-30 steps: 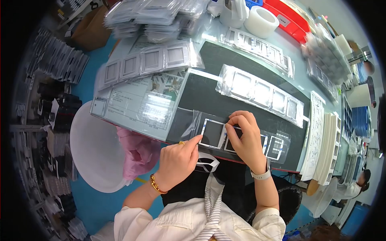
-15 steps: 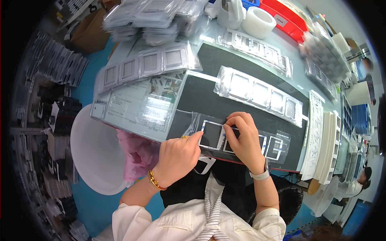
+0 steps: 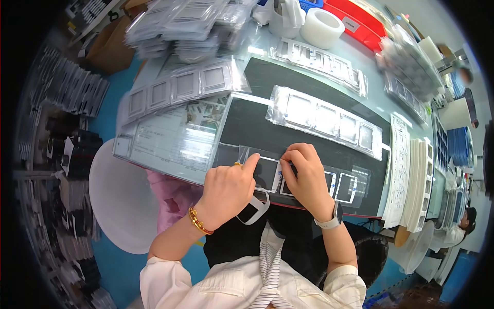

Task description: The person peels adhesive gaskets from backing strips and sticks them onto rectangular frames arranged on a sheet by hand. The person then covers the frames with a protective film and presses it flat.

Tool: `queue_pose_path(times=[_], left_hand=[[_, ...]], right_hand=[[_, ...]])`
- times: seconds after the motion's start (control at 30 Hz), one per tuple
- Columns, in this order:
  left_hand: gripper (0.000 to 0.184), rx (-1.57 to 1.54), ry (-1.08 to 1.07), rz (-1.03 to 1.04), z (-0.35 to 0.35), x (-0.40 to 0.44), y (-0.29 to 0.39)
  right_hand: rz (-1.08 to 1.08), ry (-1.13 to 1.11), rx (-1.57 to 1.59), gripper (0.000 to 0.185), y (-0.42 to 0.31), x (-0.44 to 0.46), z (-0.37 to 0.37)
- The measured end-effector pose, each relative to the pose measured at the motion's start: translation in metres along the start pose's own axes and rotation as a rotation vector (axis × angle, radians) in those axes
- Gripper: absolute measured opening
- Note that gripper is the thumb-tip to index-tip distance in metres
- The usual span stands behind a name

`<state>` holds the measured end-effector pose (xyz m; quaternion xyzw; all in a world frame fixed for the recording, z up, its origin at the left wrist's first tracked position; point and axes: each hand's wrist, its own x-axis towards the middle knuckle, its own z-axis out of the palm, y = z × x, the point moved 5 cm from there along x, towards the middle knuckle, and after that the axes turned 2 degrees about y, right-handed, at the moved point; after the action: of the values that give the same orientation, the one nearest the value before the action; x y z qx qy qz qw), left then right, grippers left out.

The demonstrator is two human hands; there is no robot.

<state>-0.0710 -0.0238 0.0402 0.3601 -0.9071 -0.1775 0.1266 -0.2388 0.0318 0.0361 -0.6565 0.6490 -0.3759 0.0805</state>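
A clear plastic strip bearing several white-edged rectangular frames (image 3: 346, 187) lies along the near table edge. My left hand (image 3: 226, 190) is over its left end, index finger stretched to the leftmost frame's upper corner, other fingers curled. A white frame-shaped loop (image 3: 262, 208) hangs over the table edge beside those curled fingers; whether they grip it is hidden. My right hand (image 3: 306, 177) rests over the strip's middle. Its thumb and forefinger are pinched together at the leftmost frame's right side; what is between them is too small to make out.
Another bagged strip of frames (image 3: 327, 121) lies beyond my hands. Stacked plastic-wrapped frames (image 3: 180, 20) stand back left, near a tape roll (image 3: 322, 29) and a red bin (image 3: 355, 20). White strips (image 3: 411, 180) lie at right. A white tub (image 3: 118, 201) stands below left.
My left index finger has lifted from the leftmost frame's side towards its upper corner. More of the white loop shows beside that hand. My right hand keeps its pinch; the whole view has shifted slightly.
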Motion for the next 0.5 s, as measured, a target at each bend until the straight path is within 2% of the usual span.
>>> queue_pose_path(times=[0.3, 0.5], left_hand=[[0.044, -0.009, -0.017, 0.078, 0.002, 0.009, 0.009], [0.045, 0.042, -0.007, 0.09, 0.006, 0.009, 0.009]], right_hand=[[-0.099, -0.019, -0.206, 0.015, -0.004, -0.002, 0.006], [0.0, 0.052, -0.265, 0.027, -0.001, 0.007, -0.006]])
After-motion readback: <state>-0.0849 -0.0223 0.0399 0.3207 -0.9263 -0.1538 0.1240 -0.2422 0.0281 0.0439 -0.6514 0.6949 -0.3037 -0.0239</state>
